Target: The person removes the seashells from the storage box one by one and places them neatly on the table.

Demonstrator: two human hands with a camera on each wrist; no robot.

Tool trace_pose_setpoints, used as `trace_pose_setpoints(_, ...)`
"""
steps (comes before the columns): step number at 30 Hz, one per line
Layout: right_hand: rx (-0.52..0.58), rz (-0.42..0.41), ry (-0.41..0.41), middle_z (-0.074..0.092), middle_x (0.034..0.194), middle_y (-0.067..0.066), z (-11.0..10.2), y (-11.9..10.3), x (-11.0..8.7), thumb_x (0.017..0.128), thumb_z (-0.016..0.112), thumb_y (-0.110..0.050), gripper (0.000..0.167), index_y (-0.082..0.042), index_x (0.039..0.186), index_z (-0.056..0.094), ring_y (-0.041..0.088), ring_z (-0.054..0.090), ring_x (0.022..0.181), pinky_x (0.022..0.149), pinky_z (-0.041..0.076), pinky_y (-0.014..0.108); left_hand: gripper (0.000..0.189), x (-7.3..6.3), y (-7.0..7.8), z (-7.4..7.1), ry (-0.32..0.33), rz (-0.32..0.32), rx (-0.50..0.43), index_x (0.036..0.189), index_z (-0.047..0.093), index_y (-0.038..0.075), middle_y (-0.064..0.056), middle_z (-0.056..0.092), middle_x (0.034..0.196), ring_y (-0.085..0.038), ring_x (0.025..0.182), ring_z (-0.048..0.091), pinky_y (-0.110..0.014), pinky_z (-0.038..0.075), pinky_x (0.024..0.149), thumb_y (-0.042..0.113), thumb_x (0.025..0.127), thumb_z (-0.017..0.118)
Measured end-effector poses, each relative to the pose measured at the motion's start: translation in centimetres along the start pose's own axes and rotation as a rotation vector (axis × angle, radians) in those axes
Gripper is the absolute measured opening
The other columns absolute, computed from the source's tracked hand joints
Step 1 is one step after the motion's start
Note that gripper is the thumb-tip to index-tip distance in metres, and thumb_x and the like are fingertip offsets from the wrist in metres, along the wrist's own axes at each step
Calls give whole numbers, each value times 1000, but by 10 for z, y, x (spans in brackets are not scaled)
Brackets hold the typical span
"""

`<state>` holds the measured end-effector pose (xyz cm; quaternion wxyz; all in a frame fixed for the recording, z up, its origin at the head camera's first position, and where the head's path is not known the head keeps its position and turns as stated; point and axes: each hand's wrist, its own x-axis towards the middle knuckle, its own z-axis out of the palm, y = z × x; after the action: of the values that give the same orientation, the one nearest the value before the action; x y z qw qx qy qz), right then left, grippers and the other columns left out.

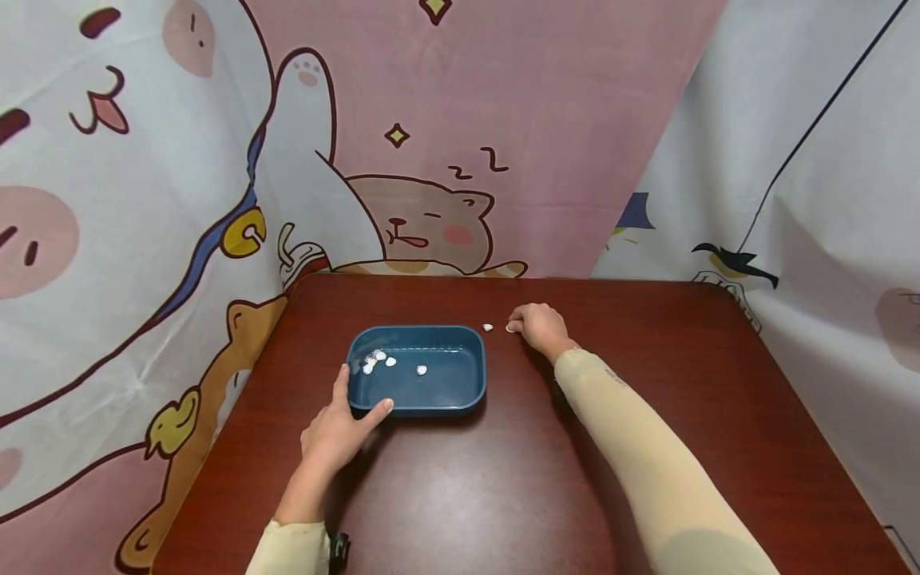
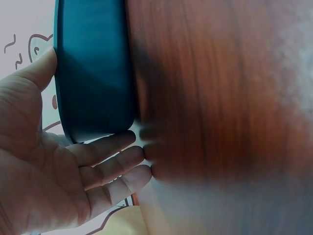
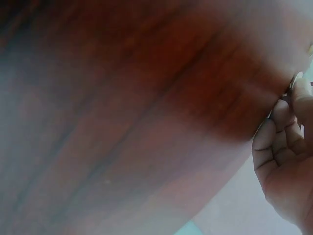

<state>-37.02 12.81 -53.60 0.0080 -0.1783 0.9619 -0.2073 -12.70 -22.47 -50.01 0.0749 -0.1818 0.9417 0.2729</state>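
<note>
A blue rectangular dish with rounded corners stands on the table, with several small white shell-like pieces inside, mostly towards its left end. My left hand rests at its near left corner, thumb on the front rim and index finger along the left side. In the left wrist view the other fingers of the left hand lie loosely extended against the dish's end wall. Right of the dish my right hand pinches a small white piece at the tabletop. Another white piece lies between that hand and the dish.
The reddish-brown wooden table has its far edge just beyond the right hand. A printed cloth with cartoon animals hangs behind and at both sides of the table. A dark band sits at the left wrist.
</note>
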Motion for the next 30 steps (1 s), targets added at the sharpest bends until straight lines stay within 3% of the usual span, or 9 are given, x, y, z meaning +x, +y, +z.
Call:
trace_pose_setpoints(5, 49, -15, -10, 81, 118, 9, -1, 4, -2, 103, 74, -28, 23, -10, 115, 82, 35, 74, 114, 103, 56, 54, 123, -1, 3, 0, 3, -3, 2, 174, 5, 20, -35, 50, 157, -47, 119, 64, -67, 46, 97, 88, 86, 58)
trace_pose_setpoints(10, 75, -12, -68, 77, 127, 15, -5, 3, -6, 104, 72, -31, 34, -7, 127, 77, 36, 70, 122, 109, 53, 54, 122, -3, 4, 0, 17, -4, 16, 174, 5, 19, -36, 54, 153, -44, 113, 65, -63, 49, 91, 87, 87, 59)
trace_pose_setpoints(20, 49, -4, -81, 78, 117, 12, -4, 0, -11, 102, 75, -32, 35, -8, 128, 75, 29, 72, 105, 99, 56, 50, 123, -5, 5, 5, 43, -1, 45, 173, 4, 18, -36, 58, 146, -43, 110, 66, -60, 51, 83, 91, 87, 53)
trace_pose_setpoints(30, 44, -22, -56, 79, 115, 12, -2, -3, -15, 102, 75, -30, 32, -8, 125, 77, 30, 72, 104, 98, 57, 52, 122, -6, 5, 10, 46, -4, 51, 173, 4, 15, -37, 58, 146, -43, 108, 66, -56, 52, 79, 88, 90, 53)
